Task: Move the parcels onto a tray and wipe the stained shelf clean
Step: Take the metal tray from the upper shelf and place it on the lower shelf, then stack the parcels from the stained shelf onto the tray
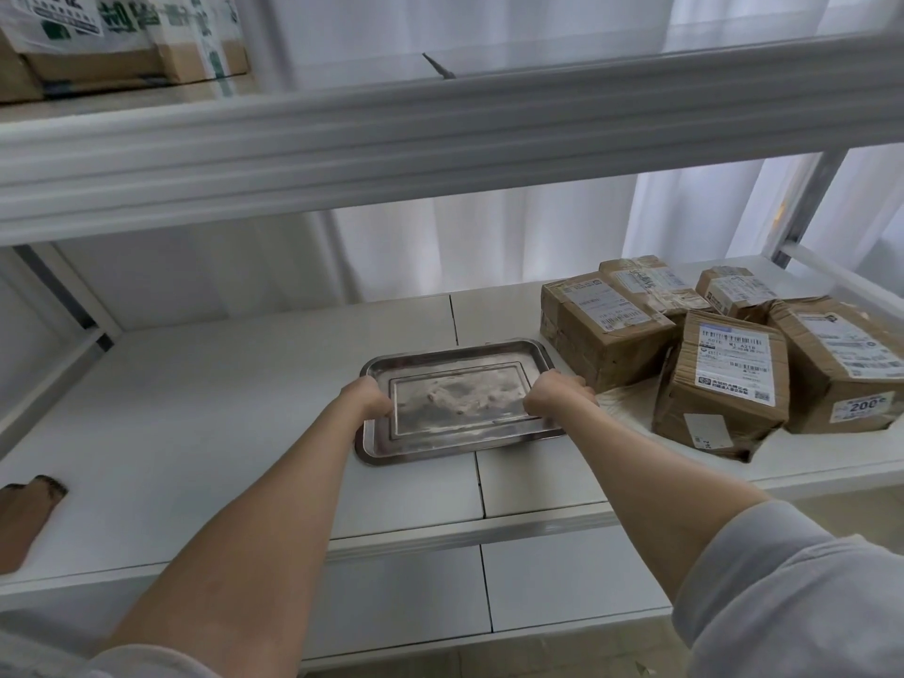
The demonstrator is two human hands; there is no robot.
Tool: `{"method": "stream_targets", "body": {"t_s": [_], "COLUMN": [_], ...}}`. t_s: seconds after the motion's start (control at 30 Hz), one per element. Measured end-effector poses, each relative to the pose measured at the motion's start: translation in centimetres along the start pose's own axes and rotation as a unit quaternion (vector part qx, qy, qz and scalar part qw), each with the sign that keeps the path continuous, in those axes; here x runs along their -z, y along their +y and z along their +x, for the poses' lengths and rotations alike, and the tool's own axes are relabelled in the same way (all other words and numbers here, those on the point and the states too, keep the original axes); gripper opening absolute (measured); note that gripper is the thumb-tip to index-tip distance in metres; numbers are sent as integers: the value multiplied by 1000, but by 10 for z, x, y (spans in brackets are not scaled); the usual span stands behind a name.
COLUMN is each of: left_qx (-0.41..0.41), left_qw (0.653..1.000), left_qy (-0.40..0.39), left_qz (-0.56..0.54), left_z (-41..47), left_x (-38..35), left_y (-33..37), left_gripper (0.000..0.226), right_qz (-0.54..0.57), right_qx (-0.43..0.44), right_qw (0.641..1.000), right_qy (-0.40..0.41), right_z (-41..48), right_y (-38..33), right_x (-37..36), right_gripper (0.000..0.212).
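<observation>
Fingers are curled round the short rims of the tray [455, 348], left hand [367, 397] on one side, right hand [557, 394] on the other. On the shelf [220, 408] the tray is laid flat, long axis left-right. Just right of it the parcels [724, 354] are heaped, nearer the right hand. A pale stain [626, 401] is seen beneath them. One sticker [865, 406] is read as "200"; other labels are blurred.

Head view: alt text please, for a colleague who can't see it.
Left hand and right hand grip opposite ends of an empty metal tray lying on a white shelf. Taped cardboard parcels sit clustered to its right, none on the tray.
</observation>
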State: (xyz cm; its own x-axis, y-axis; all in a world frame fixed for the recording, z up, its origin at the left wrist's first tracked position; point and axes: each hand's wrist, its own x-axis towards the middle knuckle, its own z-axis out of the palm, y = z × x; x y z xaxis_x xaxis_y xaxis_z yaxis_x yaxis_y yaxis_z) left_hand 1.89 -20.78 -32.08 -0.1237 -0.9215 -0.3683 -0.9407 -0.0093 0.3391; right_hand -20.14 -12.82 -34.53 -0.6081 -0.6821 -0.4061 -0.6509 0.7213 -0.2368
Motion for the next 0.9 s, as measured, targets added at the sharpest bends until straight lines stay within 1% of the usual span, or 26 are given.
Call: {"method": "stream_targets", "body": {"t_s": [0.13, 0.2, 0.27, 0.37, 0.47, 0.5, 0.53, 0.57, 0.6, 0.63, 0.67, 0.73, 0.77, 0.83, 0.9], "left_qx": [2, -3, -15, -34, -78, -98, -114, -127, -138, -148, -161, -187, -197, -214, -225], "left_qw": [1000, 1000, 1000, 998, 994, 992, 990, 989, 988, 986, 984, 980, 978, 974, 971], "left_qy": [-4, 1, 18, 49, 77, 79, 79, 74, 69, 63, 57, 48, 45, 35, 20], "left_qz": [0, 2, 7, 1, -20, -25, -28, -29, -32, -31, -40, -53, -58, -64, -84], "left_z": [2, 3, 3, 4, 6, 5, 4, 4, 3, 4, 2, -1, 0, -3, -10], "left_x": [0, 3, 7, 14, 17, 18, 18, 17, 16, 14, 12, 6, 2, -4, -11], "left_y": [0, 2, 6, 17, 34, 42, 49, 55, 64, 72, 80, 99, 109, 127, 144], "left_gripper": [38, 39, 39, 34, 40, 38, 30, 14, 14, 24, 24, 14, 13, 19, 31], "right_qz": [13, 21, 31, 45, 52, 55, 58, 62, 66, 68, 70, 70, 71, 72, 67], "right_qx": [2, 5, 17, 57, 92, 100, 108, 116, 119, 121, 121, 119, 118, 111, 102], "right_qw": [1000, 1000, 999, 993, 983, 980, 977, 974, 971, 969, 967, 965, 964, 964, 964], "right_qy": [-7, 3, 33, 98, 148, 162, 175, 185, 196, 205, 211, 225, 228, 233, 236], "right_z": [0, 0, 1, 0, -1, -1, -2, -4, -5, -6, -8, -10, -11, -10, -6], "right_y": [-1, -1, -2, -4, -4, -3, -1, 0, 3, 5, 9, 18, 23, 35, 46], "right_x": [2, 4, 7, 14, 22, 26, 30, 33, 38, 41, 46, 55, 59, 69, 78], "right_gripper": [62, 60, 57, 47, 40, 39, 38, 38, 38, 38, 38, 40, 42, 43, 43]}}
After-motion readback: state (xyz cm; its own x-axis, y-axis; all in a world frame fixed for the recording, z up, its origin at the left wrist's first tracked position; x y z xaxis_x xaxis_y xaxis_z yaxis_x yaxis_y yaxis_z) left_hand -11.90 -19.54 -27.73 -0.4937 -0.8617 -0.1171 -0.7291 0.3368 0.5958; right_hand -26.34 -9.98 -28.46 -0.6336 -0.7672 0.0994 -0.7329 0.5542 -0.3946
